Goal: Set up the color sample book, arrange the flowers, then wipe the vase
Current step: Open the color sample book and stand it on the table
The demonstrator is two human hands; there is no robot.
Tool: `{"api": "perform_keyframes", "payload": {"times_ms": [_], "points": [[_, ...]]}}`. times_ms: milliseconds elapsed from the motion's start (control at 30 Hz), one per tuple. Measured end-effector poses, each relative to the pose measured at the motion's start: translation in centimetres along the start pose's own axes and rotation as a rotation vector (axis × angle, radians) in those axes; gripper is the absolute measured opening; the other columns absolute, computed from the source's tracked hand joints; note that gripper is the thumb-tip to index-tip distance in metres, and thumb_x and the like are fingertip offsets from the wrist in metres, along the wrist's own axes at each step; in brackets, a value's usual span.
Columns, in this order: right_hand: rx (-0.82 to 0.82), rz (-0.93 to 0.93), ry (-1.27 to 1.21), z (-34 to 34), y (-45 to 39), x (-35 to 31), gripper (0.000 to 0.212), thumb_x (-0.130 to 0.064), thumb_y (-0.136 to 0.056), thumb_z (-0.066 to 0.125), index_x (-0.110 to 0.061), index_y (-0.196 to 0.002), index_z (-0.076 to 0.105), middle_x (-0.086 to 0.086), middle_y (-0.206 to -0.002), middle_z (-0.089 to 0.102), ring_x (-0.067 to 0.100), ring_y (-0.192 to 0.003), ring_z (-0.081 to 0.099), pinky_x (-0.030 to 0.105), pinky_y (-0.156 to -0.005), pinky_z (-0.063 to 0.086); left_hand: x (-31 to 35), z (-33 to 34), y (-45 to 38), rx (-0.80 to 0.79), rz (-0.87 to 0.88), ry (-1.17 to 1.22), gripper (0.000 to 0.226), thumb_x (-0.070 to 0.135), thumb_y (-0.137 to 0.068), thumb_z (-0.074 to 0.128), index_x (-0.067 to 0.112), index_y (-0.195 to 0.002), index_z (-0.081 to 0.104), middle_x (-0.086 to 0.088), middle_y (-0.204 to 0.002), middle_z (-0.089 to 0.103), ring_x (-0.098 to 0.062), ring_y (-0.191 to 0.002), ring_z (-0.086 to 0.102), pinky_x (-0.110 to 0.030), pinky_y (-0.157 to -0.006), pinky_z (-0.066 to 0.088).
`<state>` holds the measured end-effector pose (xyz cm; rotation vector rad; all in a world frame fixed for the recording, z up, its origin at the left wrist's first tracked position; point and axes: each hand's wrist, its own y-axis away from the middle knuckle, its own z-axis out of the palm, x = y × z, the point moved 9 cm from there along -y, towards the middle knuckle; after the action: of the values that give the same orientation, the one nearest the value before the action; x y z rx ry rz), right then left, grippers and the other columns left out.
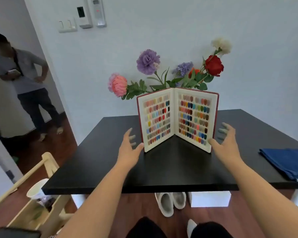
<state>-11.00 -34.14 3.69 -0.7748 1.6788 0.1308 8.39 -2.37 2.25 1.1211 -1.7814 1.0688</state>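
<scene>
Knees: dark trouser legs [145, 228] at the bottom edge, nearest the lens, over a reddish wood floor [138, 206].
Slippers: pale soft pair [170, 202] on the floor under the counter, beside a white box [211, 199].
Counter: matte black rectangular top [170, 174] with a thin square edge, set against a pale wall.
Left hand: left hand [129, 150] reaches forward over the counter, palm turned inward; fingers [129, 132] spread and lightly bent, thumb tip at or just touching the book's lower left corner, gripping nothing.
Right hand: right hand [225, 143] mirrors it by the book's right edge, fingers [224, 126] spread and curved with pale grey-green nails, thumb near the lower right corner; contact is hard to tell.
Color sample book: color sample book [177, 119] stands upright and open in a V at mid-counter, red cover, thick cream pages, rows of small glossy nail-shaped chips in many colours.
Flowers: artificial-looking flowers [148, 61] rise behind the book, fanned out: pink, purple, lavender, orange, red, white blooms with green leaves.
Vase: hidden behind the book.
Cloth: folded dark blue cloth [289, 163] at the counter's right edge, well apart from the book.
Doorway: a person [22, 78] stands at left holding a phone.
</scene>
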Motion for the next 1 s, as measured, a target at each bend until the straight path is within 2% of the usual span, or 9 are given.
{"api": "perform_keyframes", "payload": {"times_ms": [67, 167, 333, 400, 467, 600, 733, 833, 1000], "points": [[-0.045, 0.080, -0.023, 0.9, 0.0, 0.6, 0.075, -0.014, -0.086, 0.070, -0.039, -0.139, 0.024, 0.002, -0.137, 0.047, 0.015, -0.113, 0.051, 0.044, -0.093, 0.049, 0.3, 0.7, -0.5, -0.031, -0.019, -0.023, 0.079, 0.018, -0.091, 0.069, 0.044, -0.148, 0.021, 0.005, -0.142, 0.048, -0.014, -0.123, 0.050, -0.041, -0.101, 0.045], [-0.093, 0.164, -0.036, 1.9, -0.3, 2.0, 0.071, -0.015, -0.087, 0.068, -0.038, -0.139, 0.026, 0.003, -0.135, 0.050, 0.021, -0.116, 0.054, 0.044, -0.091, 0.050, -0.2, 2.0, -1.6, -0.086, -0.053, -0.017, 0.078, 0.017, -0.093, 0.066, 0.045, -0.148, 0.019, 0.005, -0.137, 0.052, -0.014, -0.122, 0.051, -0.042, -0.100, 0.046], [-0.133, 0.237, 0.025, 2.5, -1.2, 3.9, 0.064, -0.015, -0.088, 0.068, -0.032, -0.139, 0.033, 0.003, -0.134, 0.054, 0.024, -0.117, 0.055, 0.048, -0.094, 0.048, -1.2, 2.8, -2.9, -0.129, -0.016, -0.118, 0.071, 0.016, -0.093, 0.066, 0.042, -0.146, 0.027, 0.012, -0.114, 0.058, -0.009, -0.110, 0.055, -0.034, -0.092, 0.049], [-0.144, 0.251, 0.062, 2.7, -1.7, 4.3, 0.061, -0.015, -0.089, 0.066, -0.032, -0.138, 0.035, 0.003, -0.134, 0.053, 0.026, -0.118, 0.055, 0.050, -0.094, 0.048, -1.7, 3.1, -3.4, -0.146, 0.002, -0.149, 0.073, 0.016, -0.093, 0.066, 0.042, -0.147, 0.025, 0.016, -0.107, 0.057, -0.005, -0.099, 0.057, -0.027, -0.083, 0.052], [-0.160, 0.253, 0.087, 3.0, -2.1, 4.7, 0.058, -0.015, -0.090, 0.065, -0.034, -0.136, 0.036, 0.002, -0.136, 0.053, 0.028, -0.121, 0.053, 0.052, -0.095, 0.047, -2.2, 3.8, -3.8, -0.172, 0.016, -0.157, 0.073, 0.017, -0.093, 0.065, 0.041, -0.147, 0.023, 0.019, -0.104, 0.055, -0.005, -0.098, 0.058, -0.022, -0.076, 0.051], [-0.181, 0.224, 0.134, 3.7, -2.4, 5.2, 0.054, -0.018, -0.092, 0.061, -0.037, -0.136, 0.036, 0.001, -0.139, 0.052, 0.030, -0.124, 0.052, 0.052, -0.094, 0.047, -3.0, 5.2, -4.6, -0.216, 0.038, -0.117, 0.068, 0.015, -0.094, 0.064, 0.042, -0.144, 0.025, 0.015, -0.126, 0.055, -0.007, -0.115, 0.054, -0.035, -0.098, 0.047], [-0.216, 0.197, 0.155, 4.5, -2.3, 5.1, 0.057, -0.016, -0.092, 0.062, -0.039, -0.136, 0.034, 0.002, -0.139, 0.052, 0.030, -0.125, 0.051, 0.052, -0.094, 0.047, -3.3, 5.6, -5.0, -0.233, 0.059, -0.094, 0.065, 0.016, -0.094, 0.064, 0.042, -0.141, 0.027, 0.019, -0.132, 0.051, -0.004, -0.121, 0.050, -0.036, -0.103, 0.044], [-0.228, 0.199, 0.148, 5.0, -2.4, 5.1, 0.060, -0.014, -0.091, 0.063, -0.039, -0.136, 0.034, 0.002, -0.138, 0.053, 0.029, -0.126, 0.051, 0.052, -0.095, 0.047, -4.1, 4.5, -5.0, -0.238, 0.061, -0.102, 0.070, 0.018, -0.093, 0.065, 0.050, -0.138, 0.023, 0.027, -0.128, 0.048, -0.005, -0.122, 0.049, -0.039, -0.102, 0.045], [-0.325, 0.185, 0.149, 7.7, -2.8, 4.5, 0.058, -0.014, -0.088, 0.065, -0.039, -0.132, 0.037, -0.004, -0.127, 0.057, 0.025, -0.120, 0.055, 0.051, -0.096, 0.047, -5.2, 1.4, -6.1, -0.283, 0.040, -0.121, 0.086, 0.022, -0.091, 0.068, 0.083, -0.114, 0.012, 0.043, -0.118, 0.046, -0.005, -0.117, 0.055, -0.035, -0.098, 0.050]]}}
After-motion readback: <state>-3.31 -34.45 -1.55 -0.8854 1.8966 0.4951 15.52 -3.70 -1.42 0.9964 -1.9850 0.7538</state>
